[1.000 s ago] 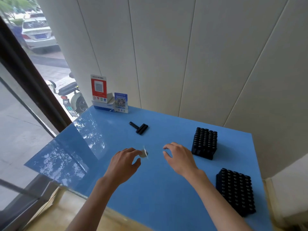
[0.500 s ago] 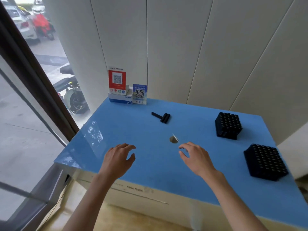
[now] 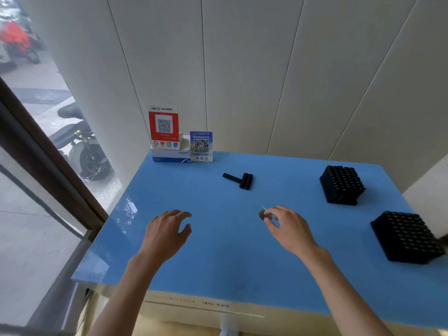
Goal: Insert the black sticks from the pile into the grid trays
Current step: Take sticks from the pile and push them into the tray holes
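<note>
Two hands hovered over the blue table, palms down. The left hand had its fingers spread and loosely bent, gripping nothing. The right hand reached forward with its fingertips at a small round grey-brown disc — whether they pinched it or merely touched it could not be told.

Beyond the right hand's fingertips and a little to the left lay the black sticks, only a few of them: two side by side and one pointing away to the left, well apart from either hand. To the right of the right hand stood two black grid trays. The far tray sat ahead and to the right; the near tray sat level with the right wrist, close to the table's right edge — both looked filled with sticks, their round ends showing in rows.

Far ahead of the left hand, against the wall, a red QR sign stood on a white box, with a blue QR sign just beside it.
</note>
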